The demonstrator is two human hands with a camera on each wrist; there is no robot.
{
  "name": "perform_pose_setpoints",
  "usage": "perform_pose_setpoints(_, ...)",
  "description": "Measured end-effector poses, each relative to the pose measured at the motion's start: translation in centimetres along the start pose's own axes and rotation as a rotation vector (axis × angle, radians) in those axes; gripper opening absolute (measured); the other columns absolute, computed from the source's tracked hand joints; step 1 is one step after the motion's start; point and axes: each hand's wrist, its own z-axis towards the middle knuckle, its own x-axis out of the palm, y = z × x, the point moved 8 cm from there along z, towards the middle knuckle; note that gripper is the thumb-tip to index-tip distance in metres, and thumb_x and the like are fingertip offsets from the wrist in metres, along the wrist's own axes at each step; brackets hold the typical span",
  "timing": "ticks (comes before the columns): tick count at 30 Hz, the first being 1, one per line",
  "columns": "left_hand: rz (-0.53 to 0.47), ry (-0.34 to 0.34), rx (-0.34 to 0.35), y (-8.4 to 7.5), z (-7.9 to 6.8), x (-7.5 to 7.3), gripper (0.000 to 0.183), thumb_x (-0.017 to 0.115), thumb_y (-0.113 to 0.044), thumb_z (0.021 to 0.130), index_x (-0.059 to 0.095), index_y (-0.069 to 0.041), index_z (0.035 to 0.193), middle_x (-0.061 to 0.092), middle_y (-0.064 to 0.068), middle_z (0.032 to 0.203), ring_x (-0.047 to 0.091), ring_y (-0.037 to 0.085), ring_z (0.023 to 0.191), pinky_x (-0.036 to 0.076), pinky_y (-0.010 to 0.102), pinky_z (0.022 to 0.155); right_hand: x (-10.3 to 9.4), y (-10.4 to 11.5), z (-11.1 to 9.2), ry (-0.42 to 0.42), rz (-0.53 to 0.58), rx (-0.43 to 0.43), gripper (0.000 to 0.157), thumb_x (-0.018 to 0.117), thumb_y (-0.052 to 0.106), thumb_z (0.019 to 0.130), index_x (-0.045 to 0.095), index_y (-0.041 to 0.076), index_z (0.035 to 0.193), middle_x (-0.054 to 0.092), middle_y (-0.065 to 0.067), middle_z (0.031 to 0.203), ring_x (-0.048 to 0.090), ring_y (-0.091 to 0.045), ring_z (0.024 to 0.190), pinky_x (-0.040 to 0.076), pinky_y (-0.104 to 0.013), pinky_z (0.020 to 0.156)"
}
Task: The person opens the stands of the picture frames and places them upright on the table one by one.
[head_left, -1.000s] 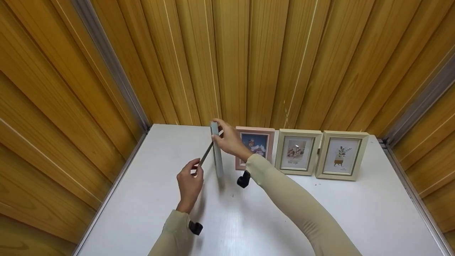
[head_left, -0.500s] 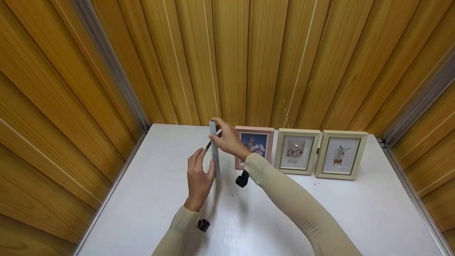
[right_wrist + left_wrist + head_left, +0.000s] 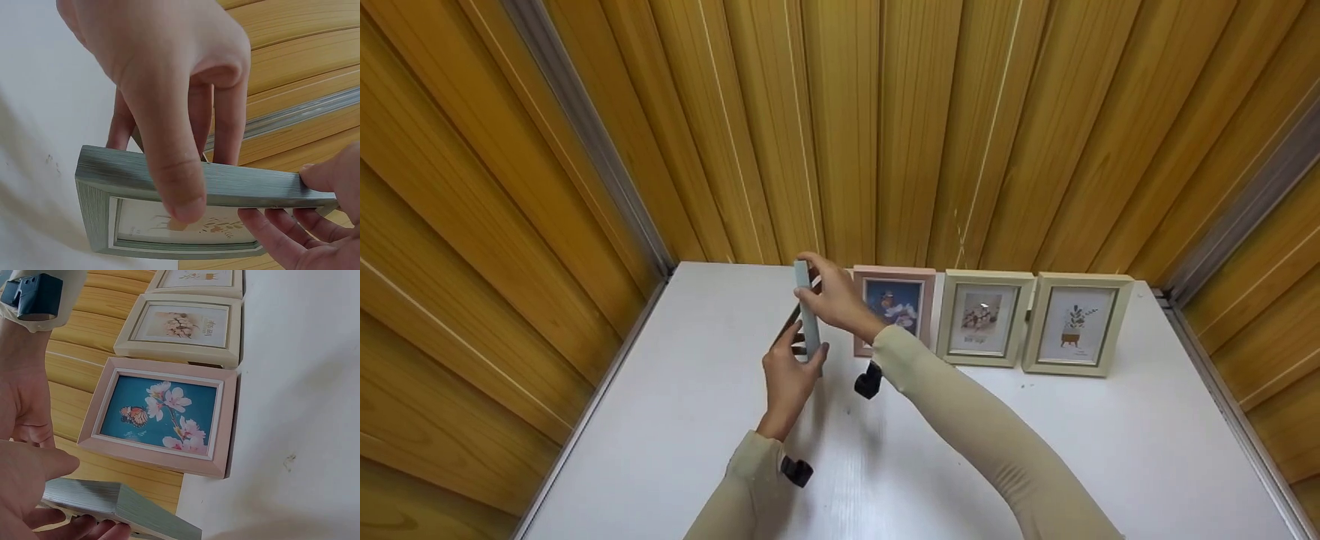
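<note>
Between both hands is a grey-green picture frame (image 3: 810, 324), seen edge-on in the head view and off the table's middle left. My right hand (image 3: 840, 296) grips its far end, the thumb over one side and fingers on the other. At the near end, my left hand (image 3: 791, 379) pinches the same frame between thumb and fingers. Part of its plant picture (image 3: 175, 225) shows in the right wrist view, partly behind the right thumb. A thin dark strip (image 3: 788, 322) slants along the frame's left side. Whether the lower edge touches the table is unclear.
To the right, a pink frame (image 3: 856, 322) with butterfly and blossoms stands beside two cream frames (image 3: 945, 322), all upright in a row. Behind them rises a yellow wood-panel wall (image 3: 915, 150). The white table (image 3: 960, 442) has metal rails at its sides.
My left hand has let go of the thin dark strip and moved right onto the near end of the grey-green picture frame. The strip lies closer to the frame. My right hand keeps its grip.
</note>
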Motion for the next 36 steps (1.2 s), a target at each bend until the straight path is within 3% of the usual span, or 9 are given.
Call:
perform_pose_setpoints(4,-0.028,0.015,-0.055,0.5,0.0,0.2,0.049,0.084,-0.008,0.083,0.066,0.001,0.127,0.072,0.016,0.099,0.073,0.029,0.084,0.061,0.034,0.066,0.5,0.1,-0.1,0.01,-0.013,-0.012,0.055,0.069,0.009,0.098,0.049,0.012,0.149,0.064,-0.013,0.118,0.066,-0.021,0.094,0.06,-0.036,0.077)
perform_pose_setpoints(18,-0.025,-0.058,-0.088,0.8,0.1,-0.3,0.038,0.085,-0.002,0.081,0.07,0.002,0.116,0.072,0.012,0.091,0.072,0.025,0.079,0.06,0.036,0.065,1.4,-0.2,-0.8,0.027,0.009,-0.005,0.057,0.068,0.01,0.099,0.046,0.013,0.151,0.061,-0.012,0.12,0.065,-0.021,0.094,0.06,-0.037,0.079)
perform_pose_setpoints(30,-0.007,-0.074,-0.098,1.2,0.1,-0.5,0.037,0.086,-0.002,0.08,0.071,0.001,0.114,0.072,0.012,0.091,0.072,0.023,0.077,0.06,0.036,0.064,1.9,-0.5,-0.7,0.04,0.009,0.006,0.059,0.068,0.01,0.099,0.044,0.014,0.153,0.06,-0.011,0.123,0.066,-0.021,0.097,0.06,-0.036,0.081)
perform_pose_setpoints(36,-0.005,-0.075,-0.082,1.3,0.0,-0.5,0.035,0.084,-0.002,0.081,0.072,0.002,0.113,0.071,0.013,0.09,0.072,0.023,0.077,0.06,0.036,0.065,1.9,-0.4,-0.7,0.038,-0.014,-0.03,0.059,0.068,0.011,0.099,0.044,0.013,0.153,0.061,-0.011,0.123,0.065,-0.02,0.099,0.059,-0.036,0.081)
